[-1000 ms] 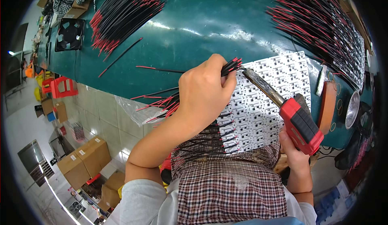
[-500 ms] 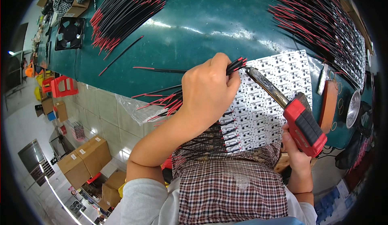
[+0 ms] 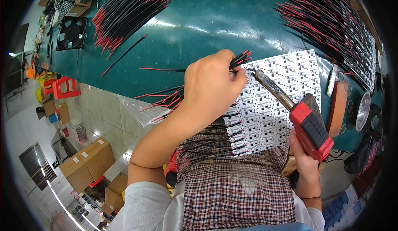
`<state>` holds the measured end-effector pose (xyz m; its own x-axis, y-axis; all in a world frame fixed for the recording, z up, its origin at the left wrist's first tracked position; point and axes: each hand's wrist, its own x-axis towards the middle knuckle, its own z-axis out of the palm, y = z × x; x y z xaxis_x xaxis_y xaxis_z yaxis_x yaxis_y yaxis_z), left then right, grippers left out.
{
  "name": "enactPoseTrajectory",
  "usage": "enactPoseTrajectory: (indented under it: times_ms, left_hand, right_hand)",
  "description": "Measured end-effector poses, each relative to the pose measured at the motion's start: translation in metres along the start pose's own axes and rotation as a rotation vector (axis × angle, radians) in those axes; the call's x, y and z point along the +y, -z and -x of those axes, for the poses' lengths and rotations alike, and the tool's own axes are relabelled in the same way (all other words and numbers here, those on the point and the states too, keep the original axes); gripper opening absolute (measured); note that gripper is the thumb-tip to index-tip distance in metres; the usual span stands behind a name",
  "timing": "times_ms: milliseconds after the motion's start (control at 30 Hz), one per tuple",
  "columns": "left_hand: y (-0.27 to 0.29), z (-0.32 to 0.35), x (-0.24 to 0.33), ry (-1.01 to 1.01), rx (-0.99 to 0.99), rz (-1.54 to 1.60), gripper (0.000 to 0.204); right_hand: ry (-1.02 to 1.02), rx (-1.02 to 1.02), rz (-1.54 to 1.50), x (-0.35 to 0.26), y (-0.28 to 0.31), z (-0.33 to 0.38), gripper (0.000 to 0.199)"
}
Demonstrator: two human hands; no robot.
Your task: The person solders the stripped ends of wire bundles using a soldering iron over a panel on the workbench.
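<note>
My left hand (image 3: 211, 83) is closed round a small bundle of wires (image 3: 242, 59), black with red ends, above the top left corner of a white circuit board panel (image 3: 286, 85). My right hand (image 3: 304, 158) grips a soldering iron (image 3: 310, 125) by its red and black handle. The iron's tip points at the panel's left edge, close to my left fingertips; whether it touches a wire is too small to tell. Several attached wires (image 3: 213, 144) run off the panel's lower left edge across the checked apron. Part of the bundle is hidden behind my left hand.
On the green table (image 3: 195, 15) lie a big pile of wires (image 3: 128, 15) and one loose wire (image 3: 124, 56). Wired panels (image 3: 356, 44) are stacked at the far right. A black fan (image 3: 71, 33) stands at left; an orange-brown block (image 3: 338, 108) and metal bowl (image 3: 362, 111) at right.
My left hand has shifted slightly up and left, and the held wire ends now tilt higher, farther from the iron's tip. The iron has moved only a little.
</note>
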<state>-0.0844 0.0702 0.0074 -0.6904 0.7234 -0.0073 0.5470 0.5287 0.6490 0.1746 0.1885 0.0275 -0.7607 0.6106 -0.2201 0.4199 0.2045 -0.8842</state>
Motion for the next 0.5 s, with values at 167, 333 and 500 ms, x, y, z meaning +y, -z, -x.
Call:
enactPoseTrajectory:
  times_ms: [167,333,500]
  left_hand:
    - [-0.003,0.0,0.0,-0.01,0.008,-0.034,0.012]
    - [-0.002,0.001,-0.001,-0.021,0.016,-0.048,0.011]
    - [0.003,-0.001,-0.002,-0.002,-0.038,0.067,0.015]
  right_hand:
    - [0.049,-0.027,0.081,0.0,0.004,0.0,0.019]
    - [0.084,0.018,-0.037,0.005,0.004,0.003,0.023]
    - [-0.015,0.049,-0.093,-0.002,0.002,0.008,0.021]
